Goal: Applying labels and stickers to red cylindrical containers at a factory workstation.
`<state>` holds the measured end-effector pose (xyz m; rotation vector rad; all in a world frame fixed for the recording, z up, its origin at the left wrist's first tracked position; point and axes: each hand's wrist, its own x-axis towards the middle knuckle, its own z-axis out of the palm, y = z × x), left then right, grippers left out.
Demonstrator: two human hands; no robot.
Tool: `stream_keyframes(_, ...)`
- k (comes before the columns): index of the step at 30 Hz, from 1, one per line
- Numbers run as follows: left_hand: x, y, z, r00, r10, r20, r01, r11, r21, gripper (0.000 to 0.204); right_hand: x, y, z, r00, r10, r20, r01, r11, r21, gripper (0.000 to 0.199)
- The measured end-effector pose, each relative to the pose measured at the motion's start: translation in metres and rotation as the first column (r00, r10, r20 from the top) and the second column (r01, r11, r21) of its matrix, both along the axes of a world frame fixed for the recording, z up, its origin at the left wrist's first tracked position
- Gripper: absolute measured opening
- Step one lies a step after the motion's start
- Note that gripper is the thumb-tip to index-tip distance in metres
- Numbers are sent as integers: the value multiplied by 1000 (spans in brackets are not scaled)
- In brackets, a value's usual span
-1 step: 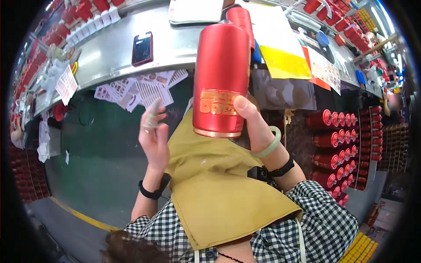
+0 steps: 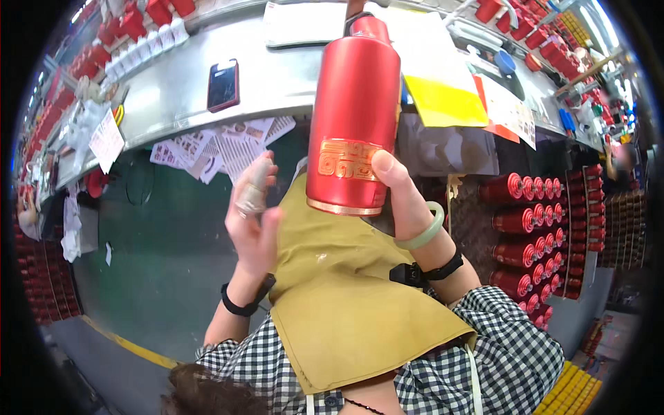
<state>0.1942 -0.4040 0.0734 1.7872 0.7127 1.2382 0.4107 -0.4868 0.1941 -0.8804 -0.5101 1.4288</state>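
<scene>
The red bottle [image 2: 354,104] is in front of you, its neck pointing toward the bench [image 2: 162,97] and its copper-coloured base toward your body. A gold pattern [image 2: 340,159] sits low on its side. Your right grip [image 2: 409,202] is closed around the bottle's lower part, thumb resting at the pattern's edge; the bottle hides your other fingers. Your left grip [image 2: 250,211] is loosely open and empty, just left of the bottle and apart from it, with pale wrapping [image 2: 250,199] on a finger. A green bangle [image 2: 433,232] circles your right wrist, above your olive apron [image 2: 346,304]. On the bench lie a phone [image 2: 223,86] to the left and a yellow sheet [image 2: 446,102] to the right. Printed papers [image 2: 238,149] show below its front edge, and more red bottles [image 2: 510,220] stand in rows at your right.
</scene>
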Motion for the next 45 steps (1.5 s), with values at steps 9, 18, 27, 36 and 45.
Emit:
stream_keyframes(9,117,-12,98,975,-219,36,185,890,416,69,49,-14,15,945,-310,103,292,943,162,67)
stream_keyframes(18,150,-24,95,933,-339,122,343,939,-18,70,69,-14,8,908,-418,26,413,903,121,70)
stream_keyframes(27,171,-6,82,931,-311,-193,365,804,469,96,84,-13,7,873,-465,144,447,883,141,73)
stream_keyframes(36,181,11,74,936,-345,74,294,878,379,64,90,-9,2,857,-514,45,508,856,101,64)
stream_keyframes(45,196,17,81,817,-388,427,489,859,-154,47,89,0,3,870,-493,24,489,868,84,56)
